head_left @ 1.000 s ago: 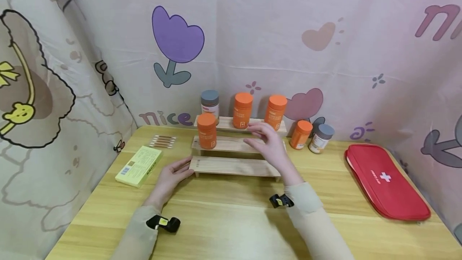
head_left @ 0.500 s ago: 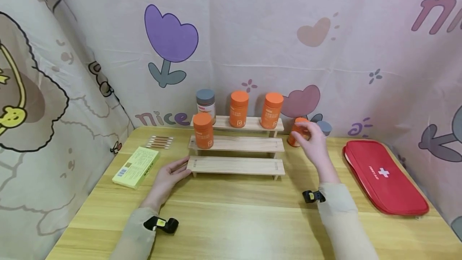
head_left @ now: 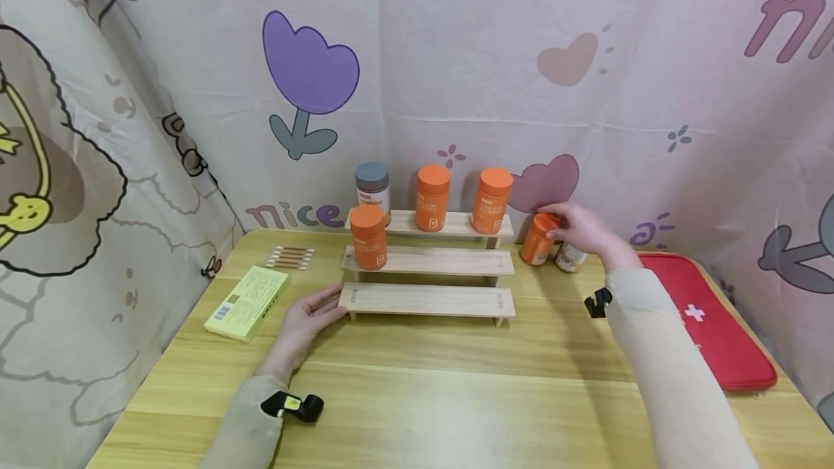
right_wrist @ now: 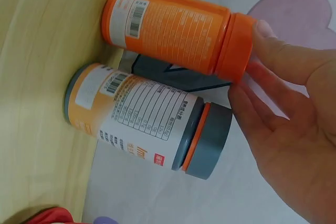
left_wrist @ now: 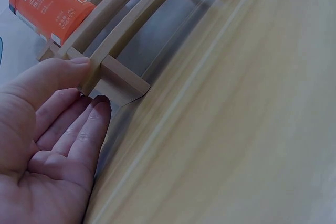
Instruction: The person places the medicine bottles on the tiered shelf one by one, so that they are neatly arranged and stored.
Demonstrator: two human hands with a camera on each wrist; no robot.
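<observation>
Nice, Cross, Barcodes

In the head view the curtain (head_left: 449, 85) reads "nice" at nine o'clock, "n" at two; the red pouch (head_left: 722, 330), at four, bears a white cross; by right wrist view, the orange bottle (right_wrist: 170, 35) and, at its seven o'clock, the grey-capped bottle (right_wrist: 144, 118) carry barcodes, the latter also "Im"; the orange jar (left_wrist: 47, 9) bears Chinese characters.

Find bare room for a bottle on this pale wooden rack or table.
Free: the bottom shelf, right of the left hand; the middle shelf, right of its orange cylindrical bottle; the table between the beige sleeves. Crowded: the top shelf, with three bottles; right of the rack, where the right hand grips an orange bottle beside a grey-capped white bottle.
</observation>
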